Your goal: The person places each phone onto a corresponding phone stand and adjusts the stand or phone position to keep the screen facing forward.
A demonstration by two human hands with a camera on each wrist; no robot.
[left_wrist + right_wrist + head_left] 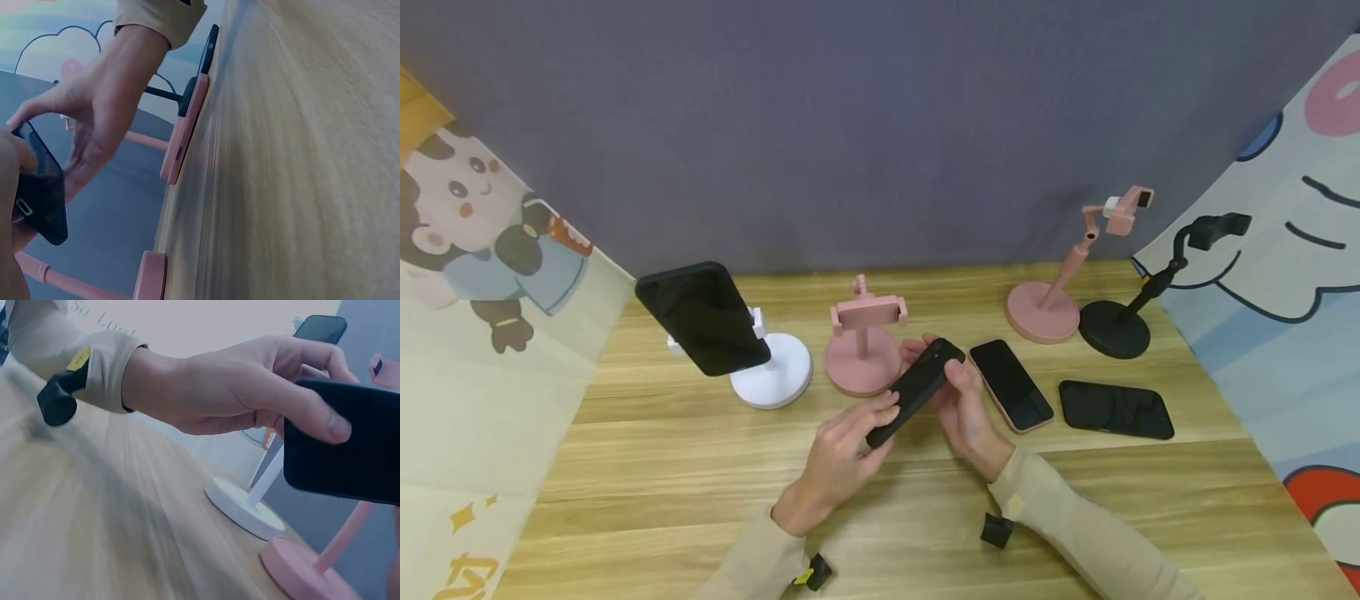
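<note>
Beyond the hands: a short pink stand with an empty clamp. Left of the hands: a white stand carrying a black phone. Right of the hands, flat on the wooden surface: a pink-cased phone, then a black phone. Behind those: a tall pink stand and a black stand.

a staged tabletop set-up is shown, more a recording booth or demo corner than a lived-in room. a wooden table is closed off at the top of the frame by a plain grey backdrop, and cartoon-printed sheets are hung at the left and right edges. phone stands are lined up across the middle: a white stand, pink stands and a black stand, with phones laid out at centre right.
</note>
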